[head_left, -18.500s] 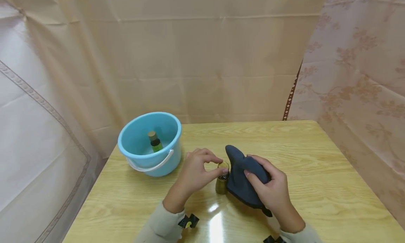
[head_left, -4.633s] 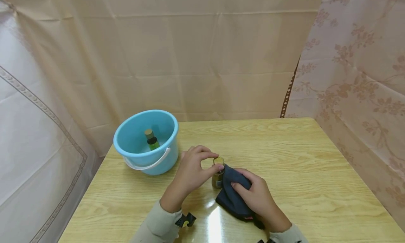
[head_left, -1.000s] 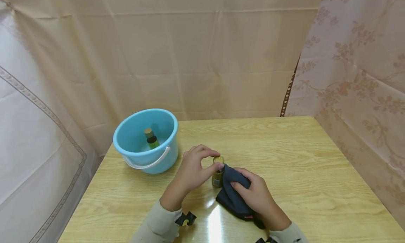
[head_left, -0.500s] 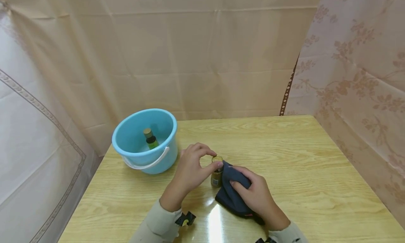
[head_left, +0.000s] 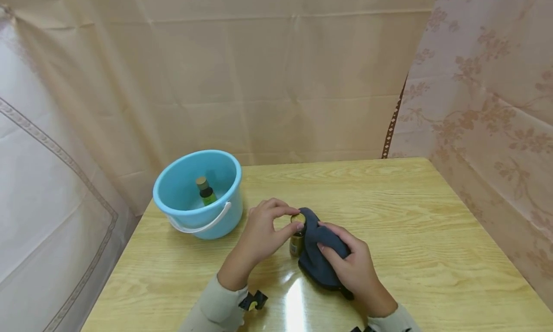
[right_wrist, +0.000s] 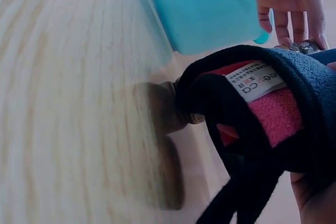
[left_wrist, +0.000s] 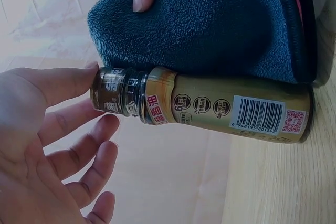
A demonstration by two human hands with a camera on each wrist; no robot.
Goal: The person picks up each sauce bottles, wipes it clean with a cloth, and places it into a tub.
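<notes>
A small amber bottle (head_left: 296,242) with a gold label stands on the wooden table (head_left: 410,217). My left hand (head_left: 293,218) pinches its gold cap (head_left: 297,219) between thumb and fingers. In the left wrist view the thumb touches the cap (left_wrist: 109,96) and the barcode label (left_wrist: 231,111) shows. My right hand (head_left: 341,255) grips a dark blue fleece cloth (head_left: 315,248) and presses it against the bottle's right side, up to cap height. In the right wrist view the cloth (right_wrist: 294,72) shows a pink lining and a white tag (right_wrist: 256,81).
A light blue bucket (head_left: 174,197) with a white handle stands on the table's far left corner, with a green bottle (head_left: 205,191) upright inside it. Beige and floral curtains close in the table at the back and on both sides.
My right hand has slid the blue cloth upward along the bottle, from its lower side to the cap. The left hand stays pinched on the cap. The bucket has not moved.
</notes>
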